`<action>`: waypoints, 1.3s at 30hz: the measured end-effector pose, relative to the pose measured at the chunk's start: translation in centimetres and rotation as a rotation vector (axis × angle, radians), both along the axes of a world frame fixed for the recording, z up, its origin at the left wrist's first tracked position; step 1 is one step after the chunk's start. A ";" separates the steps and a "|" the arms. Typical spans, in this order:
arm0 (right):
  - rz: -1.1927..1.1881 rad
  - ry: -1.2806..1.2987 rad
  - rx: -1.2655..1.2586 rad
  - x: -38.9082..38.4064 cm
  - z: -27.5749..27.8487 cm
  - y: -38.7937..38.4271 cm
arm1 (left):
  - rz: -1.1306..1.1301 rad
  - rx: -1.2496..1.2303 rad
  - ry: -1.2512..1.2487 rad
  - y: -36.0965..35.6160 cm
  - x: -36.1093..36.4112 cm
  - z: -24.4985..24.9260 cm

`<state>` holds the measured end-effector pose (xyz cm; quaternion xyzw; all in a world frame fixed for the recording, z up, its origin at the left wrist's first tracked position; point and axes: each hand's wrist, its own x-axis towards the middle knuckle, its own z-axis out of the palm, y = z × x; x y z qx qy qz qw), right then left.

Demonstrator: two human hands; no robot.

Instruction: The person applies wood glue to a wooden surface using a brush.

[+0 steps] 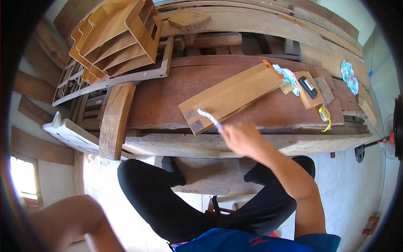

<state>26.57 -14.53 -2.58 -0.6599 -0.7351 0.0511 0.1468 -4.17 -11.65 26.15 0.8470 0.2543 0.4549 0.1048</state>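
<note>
My right hand (241, 137) is closed around a slim white brush (206, 114), which looks like a toothbrush with a purple part near my fingers. Its white tip is over the left end of a light brown wooden board (235, 90), beside two dark square patches (195, 125) in the wood. This board lies at a slant on a wider reddish-brown plank (155, 98). At the lower left a bare bent arm (71, 214) shows, blurred; my left hand cannot be made out.
A wooden tiered tray (119, 38) stands at the back left near a thick wood block (115, 119). To the right lie patterned cloths (287, 76), a small block with a black object (308, 87), and a yellow tape measure (324, 113). A fan (394, 136) is at the right edge.
</note>
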 end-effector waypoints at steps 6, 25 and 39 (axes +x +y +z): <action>-0.049 -0.065 -0.020 0.0 1.3 0.2 | 0.097 -0.134 0.473 9.2 5.6 -19.3; -0.046 0.052 -0.374 -1.7 4.6 1.2 | 0.077 -0.363 0.563 9.5 5.9 -27.2; 0.144 -0.014 -0.128 -3.8 3.7 1.1 | 0.041 -0.333 0.550 9.3 5.9 -26.7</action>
